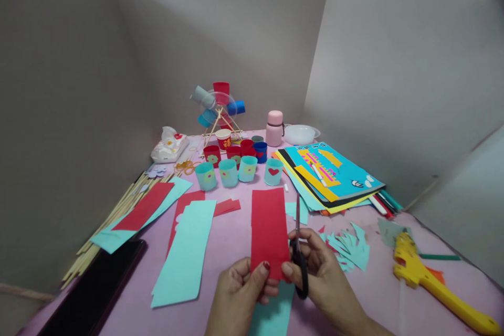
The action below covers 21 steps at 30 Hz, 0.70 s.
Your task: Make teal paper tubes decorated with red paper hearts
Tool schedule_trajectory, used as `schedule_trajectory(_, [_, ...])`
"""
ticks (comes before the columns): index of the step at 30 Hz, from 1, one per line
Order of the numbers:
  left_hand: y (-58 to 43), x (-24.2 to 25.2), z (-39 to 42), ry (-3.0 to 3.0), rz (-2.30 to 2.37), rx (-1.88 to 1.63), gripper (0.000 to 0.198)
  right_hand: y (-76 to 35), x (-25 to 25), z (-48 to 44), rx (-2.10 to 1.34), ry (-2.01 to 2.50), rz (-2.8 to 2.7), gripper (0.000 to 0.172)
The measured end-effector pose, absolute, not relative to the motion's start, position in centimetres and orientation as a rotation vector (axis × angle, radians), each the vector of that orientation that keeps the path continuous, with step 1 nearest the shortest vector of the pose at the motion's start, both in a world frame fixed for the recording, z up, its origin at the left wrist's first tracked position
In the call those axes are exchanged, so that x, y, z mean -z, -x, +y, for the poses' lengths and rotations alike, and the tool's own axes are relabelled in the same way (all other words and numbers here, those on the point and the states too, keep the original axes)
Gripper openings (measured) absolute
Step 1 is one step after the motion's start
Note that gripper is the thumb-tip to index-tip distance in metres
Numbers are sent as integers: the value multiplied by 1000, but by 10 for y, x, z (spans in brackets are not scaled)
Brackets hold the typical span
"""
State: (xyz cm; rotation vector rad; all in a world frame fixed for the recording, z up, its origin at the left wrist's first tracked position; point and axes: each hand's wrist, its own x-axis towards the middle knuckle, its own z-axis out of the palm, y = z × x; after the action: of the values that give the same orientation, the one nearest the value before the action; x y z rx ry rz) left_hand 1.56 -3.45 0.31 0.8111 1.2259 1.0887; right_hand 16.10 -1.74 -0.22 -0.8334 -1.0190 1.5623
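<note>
Right hand [315, 268] with scissors [301, 265], turquoise scraps [350, 248] beside

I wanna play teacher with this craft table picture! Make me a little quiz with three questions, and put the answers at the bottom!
1. Which hand holds the black-handled metal scissors as well as the red rectangular paper sheet?

2. True or false: the pink cylindrical bottle stands to the left of the white shallow bowl, as the person sees it.

3. What decorates the rightmost light-blue round cup?
A. a purple star
B. a red heart
C. a green leaf

Key:
1. The right hand.
2. True.
3. B.
</note>
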Motion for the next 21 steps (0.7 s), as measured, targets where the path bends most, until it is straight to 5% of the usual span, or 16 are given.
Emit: schedule_trajectory(21, [-24,0,-38,-797,1051,-1271,25,-154,-3,-20,-1563,849,-1059,44])
